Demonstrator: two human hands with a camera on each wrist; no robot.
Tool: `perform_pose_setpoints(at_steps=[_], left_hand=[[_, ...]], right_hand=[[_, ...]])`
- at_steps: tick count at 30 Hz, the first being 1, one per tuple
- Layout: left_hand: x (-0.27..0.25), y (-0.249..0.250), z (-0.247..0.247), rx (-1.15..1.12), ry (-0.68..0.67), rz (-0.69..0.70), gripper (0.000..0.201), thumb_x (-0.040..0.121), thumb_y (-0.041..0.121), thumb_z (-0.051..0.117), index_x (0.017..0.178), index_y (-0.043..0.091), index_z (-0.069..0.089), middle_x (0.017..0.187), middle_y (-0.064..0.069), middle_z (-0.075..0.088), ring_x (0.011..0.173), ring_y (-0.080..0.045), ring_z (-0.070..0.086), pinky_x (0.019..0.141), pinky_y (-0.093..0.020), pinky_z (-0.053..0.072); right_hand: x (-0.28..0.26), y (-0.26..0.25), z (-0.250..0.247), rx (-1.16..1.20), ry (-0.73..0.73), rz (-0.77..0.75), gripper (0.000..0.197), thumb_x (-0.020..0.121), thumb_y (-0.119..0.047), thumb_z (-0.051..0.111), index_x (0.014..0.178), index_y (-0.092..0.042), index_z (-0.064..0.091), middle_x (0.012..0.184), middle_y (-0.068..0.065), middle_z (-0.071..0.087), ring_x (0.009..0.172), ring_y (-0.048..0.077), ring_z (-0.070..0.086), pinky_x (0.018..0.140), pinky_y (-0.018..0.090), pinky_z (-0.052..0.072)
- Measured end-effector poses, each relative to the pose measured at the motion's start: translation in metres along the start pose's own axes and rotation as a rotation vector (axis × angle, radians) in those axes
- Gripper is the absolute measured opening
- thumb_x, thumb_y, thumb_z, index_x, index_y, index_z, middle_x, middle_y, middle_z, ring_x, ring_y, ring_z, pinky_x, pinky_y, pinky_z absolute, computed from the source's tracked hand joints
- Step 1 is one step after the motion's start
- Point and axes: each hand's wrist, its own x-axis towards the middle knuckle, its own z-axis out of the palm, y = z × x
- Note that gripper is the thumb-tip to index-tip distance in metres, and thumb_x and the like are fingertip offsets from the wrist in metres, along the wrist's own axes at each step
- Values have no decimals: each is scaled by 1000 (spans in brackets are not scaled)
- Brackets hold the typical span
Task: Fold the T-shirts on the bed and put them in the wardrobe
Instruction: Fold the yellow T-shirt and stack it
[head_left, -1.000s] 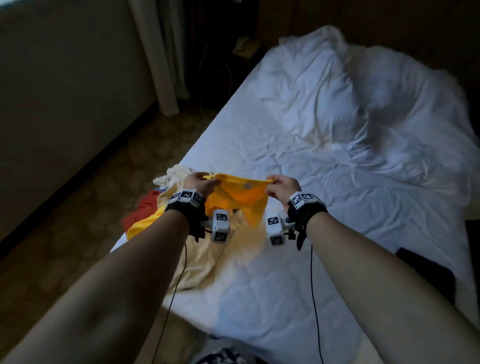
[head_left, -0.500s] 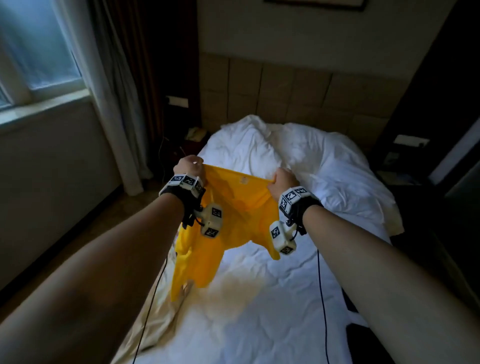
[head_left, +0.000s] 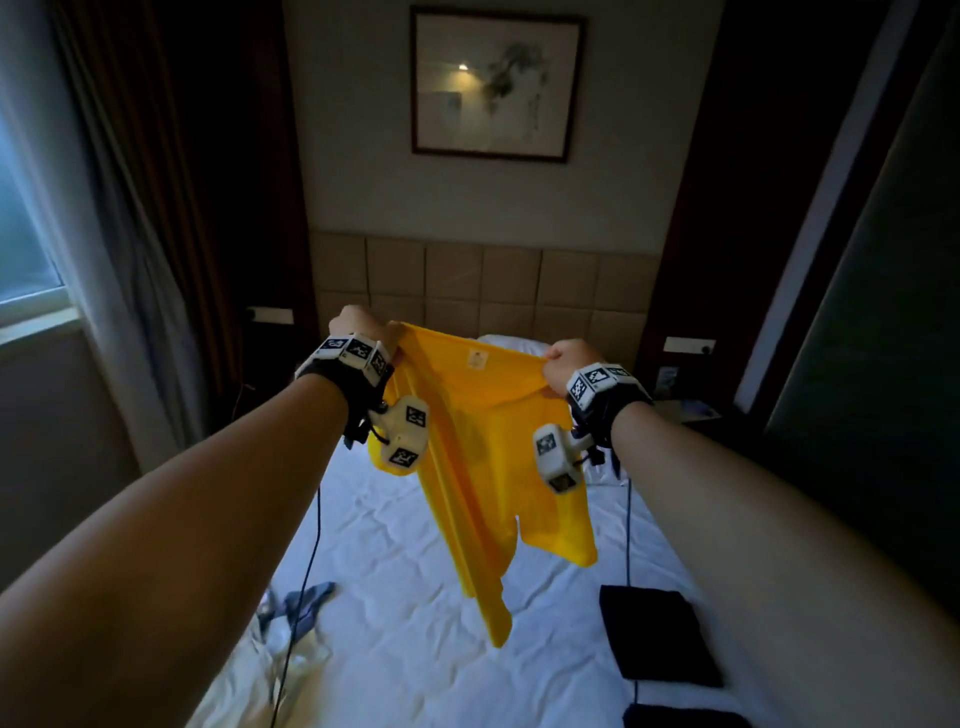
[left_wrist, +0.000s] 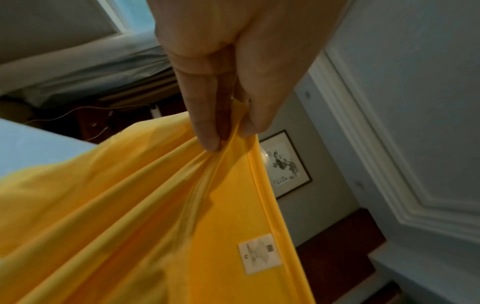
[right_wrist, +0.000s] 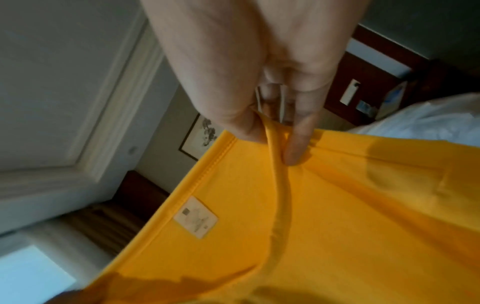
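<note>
A yellow T-shirt (head_left: 483, 457) hangs in the air above the bed (head_left: 415, 597), stretched by its collar between both hands. My left hand (head_left: 363, 332) pinches the collar's left end; my right hand (head_left: 563, 358) pinches the right end. The left wrist view shows thumb and fingers (left_wrist: 207, 131) clamped on the yellow T-shirt (left_wrist: 145, 216) near its white label (left_wrist: 259, 253). In the right wrist view, thumb and fingers (right_wrist: 296, 144) pinch the collar of the yellow T-shirt (right_wrist: 324, 216). The shirt's body dangles twisted toward the sheet.
A pale garment (head_left: 270, 670) and a grey cloth (head_left: 306, 597) lie at the bed's left edge. Two dark folded items (head_left: 654, 634) sit at the bed's right side. A padded headboard (head_left: 483, 280), a framed picture (head_left: 491, 85), a curtain (head_left: 135, 234) and window stand around.
Both hands have lifted the yellow T-shirt well off the bed and pulled its collar wider. The head view has tilted up to the headboard and picture.
</note>
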Motion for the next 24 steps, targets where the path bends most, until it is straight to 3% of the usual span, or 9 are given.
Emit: perform_pose_setpoints(at_steps=[2, 3, 5, 8, 11, 13, 18, 21, 24], left_hand=[[-3, 15, -1, 94, 2, 51, 34, 88, 36, 63, 75, 4, 67, 83, -13, 71, 65, -26, 65, 57, -31, 55], [-4, 21, -3, 120, 3, 68, 32, 87, 35, 64, 84, 4, 69, 88, -14, 70, 73, -29, 67, 63, -35, 57], [-4, 30, -4, 153, 3, 111, 32, 85, 35, 66, 89, 4, 68, 90, -14, 70, 81, -30, 69, 71, -38, 59], [1, 36, -2, 95, -31, 138, 33, 85, 40, 63, 82, 7, 70, 82, -10, 71, 73, -25, 71, 71, -37, 60], [6, 43, -3, -27, -130, 175, 27, 78, 38, 70, 76, 11, 73, 75, -6, 74, 72, -18, 71, 73, -33, 60], [7, 48, -6, 40, -164, 234, 23, 78, 32, 73, 84, 10, 73, 80, -6, 73, 76, -19, 70, 74, -32, 60], [9, 53, -16, 353, -37, 393, 17, 88, 27, 64, 93, 13, 72, 93, -10, 69, 86, -25, 65, 69, -33, 56], [12, 52, -17, 259, 34, 367, 22, 95, 23, 56, 106, 11, 70, 107, -15, 66, 93, -29, 64, 72, -33, 51], [13, 46, -15, 151, 70, 349, 25, 99, 20, 48, 116, 10, 63, 114, -17, 63, 95, -31, 59, 72, -34, 45]], right_hand=[[-5, 8, -16, -120, 54, -62, 30, 88, -2, 47, 111, 6, 65, 108, 31, 63, 87, 45, 64, 62, 48, 56], [-6, 12, -23, -164, 73, -87, 28, 89, -1, 47, 107, 2, 67, 103, 27, 65, 79, 41, 62, 57, 41, 51], [-4, 19, -36, -169, 110, -110, 23, 92, -5, 48, 99, -7, 69, 98, 17, 68, 79, 32, 62, 64, 37, 53], [0, 24, -51, 36, 162, -112, 21, 95, -7, 49, 103, -9, 68, 103, 14, 69, 91, 29, 65, 74, 34, 51], [1, 21, -64, 225, 229, -96, 25, 96, -4, 48, 113, -3, 67, 107, 15, 67, 95, 27, 62, 68, 30, 49], [0, 19, -73, 372, 200, -52, 23, 98, -5, 49, 114, -2, 65, 98, 13, 65, 87, 26, 63, 54, 27, 57], [5, 21, -81, 406, 109, -87, 19, 98, -18, 55, 99, -3, 67, 85, 15, 58, 64, 14, 61, 45, 15, 50], [5, 20, -85, 305, 38, -137, 20, 95, -25, 58, 101, -9, 70, 86, 8, 61, 71, 9, 56, 55, 19, 44], [9, 19, -87, 213, 27, -203, 24, 93, -17, 61, 116, -13, 68, 101, -1, 63, 85, 8, 57, 60, 14, 40]])
